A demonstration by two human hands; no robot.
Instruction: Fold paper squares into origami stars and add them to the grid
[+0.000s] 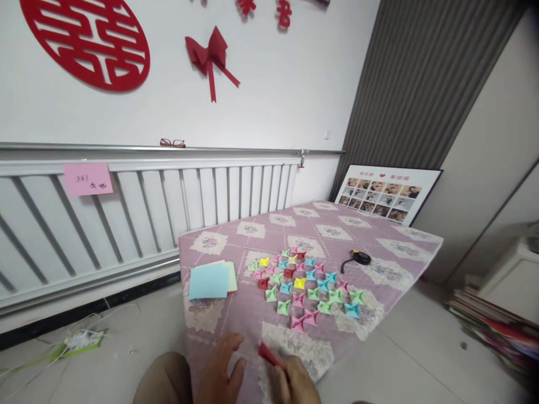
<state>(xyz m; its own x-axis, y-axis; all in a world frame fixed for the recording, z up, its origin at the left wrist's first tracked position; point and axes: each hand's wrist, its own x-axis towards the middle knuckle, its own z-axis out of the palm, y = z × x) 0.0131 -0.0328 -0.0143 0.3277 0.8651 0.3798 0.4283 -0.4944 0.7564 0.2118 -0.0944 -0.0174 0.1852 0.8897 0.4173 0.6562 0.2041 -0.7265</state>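
My right hand (295,381) pinches a folded red paper (269,354) over the near part of the purple patterned tablecloth (248,331). To its left, my left hand (223,370) has thumb and fingers apart, with nothing between them. Beyond the hands stand several small folded paper pieces in rows, among them pink (297,324), green (283,307), blue (352,310), yellow (300,283) and red (264,283). A stack of flat paper sheets, light blue on top (209,280), lies at the table's left side.
A black tape measure (361,257) lies right of the folded pieces. A photo board (387,193) leans at the table's far end. Behind the table is a white radiator (193,196), with glasses (172,143) above it. Stacked papers (492,325) are on the right.
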